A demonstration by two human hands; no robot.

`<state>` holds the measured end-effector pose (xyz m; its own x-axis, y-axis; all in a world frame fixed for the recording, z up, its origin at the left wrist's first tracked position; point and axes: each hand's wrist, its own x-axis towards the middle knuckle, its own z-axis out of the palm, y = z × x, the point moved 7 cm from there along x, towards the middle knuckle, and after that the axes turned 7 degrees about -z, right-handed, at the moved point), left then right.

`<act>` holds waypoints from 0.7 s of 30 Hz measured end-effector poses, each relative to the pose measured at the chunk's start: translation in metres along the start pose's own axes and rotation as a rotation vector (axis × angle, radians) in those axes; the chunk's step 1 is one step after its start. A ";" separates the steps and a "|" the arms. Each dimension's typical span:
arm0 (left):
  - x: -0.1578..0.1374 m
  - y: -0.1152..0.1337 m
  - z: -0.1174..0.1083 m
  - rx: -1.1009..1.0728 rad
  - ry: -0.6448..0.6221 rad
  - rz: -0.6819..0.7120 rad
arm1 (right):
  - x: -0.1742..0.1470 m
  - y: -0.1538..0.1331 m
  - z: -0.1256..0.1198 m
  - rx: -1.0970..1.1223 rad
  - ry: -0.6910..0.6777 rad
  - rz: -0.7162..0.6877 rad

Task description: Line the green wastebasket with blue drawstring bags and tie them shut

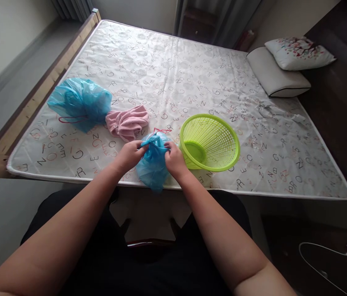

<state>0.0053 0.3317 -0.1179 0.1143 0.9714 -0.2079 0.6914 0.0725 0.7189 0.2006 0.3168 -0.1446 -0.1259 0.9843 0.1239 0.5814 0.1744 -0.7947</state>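
Observation:
A blue plastic bag [154, 170] with a red drawstring lies at the mattress's near edge, its gathered top between my hands. My left hand [133, 155] pinches the left side of that top. On the other side my right hand [175, 158] grips the bag's right side. What the bag holds is hidden by the plastic. Just right of my right hand stands a green mesh basket [196, 153], tilted, and nothing shows inside it. A crumpled pink cloth [127, 122] rests beyond my left hand.
A second, fuller blue plastic bag [81, 100] with a red drawstring lies at the left. All of this is on a letter-patterned mattress [173, 78] in a wooden bed frame [50, 86]. At the far right are a white pillow [274, 76] and a printed cushion [299, 53].

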 end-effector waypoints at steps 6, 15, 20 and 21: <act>-0.003 0.011 0.008 0.067 -0.016 0.139 | -0.008 -0.033 -0.010 -0.084 0.107 -0.254; -0.009 0.020 0.018 0.031 -0.095 0.297 | -0.013 -0.051 -0.012 -0.199 0.088 -0.412; -0.006 0.017 0.011 -0.022 -0.074 0.217 | -0.008 -0.037 -0.017 -0.197 0.153 -0.364; -0.004 0.014 0.008 -0.022 -0.071 0.173 | -0.008 -0.035 -0.018 -0.193 0.162 -0.350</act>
<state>0.0202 0.3268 -0.1129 0.2811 0.9514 -0.1260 0.6414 -0.0887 0.7620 0.1958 0.3038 -0.1068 -0.2239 0.8537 0.4702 0.6678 0.4858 -0.5639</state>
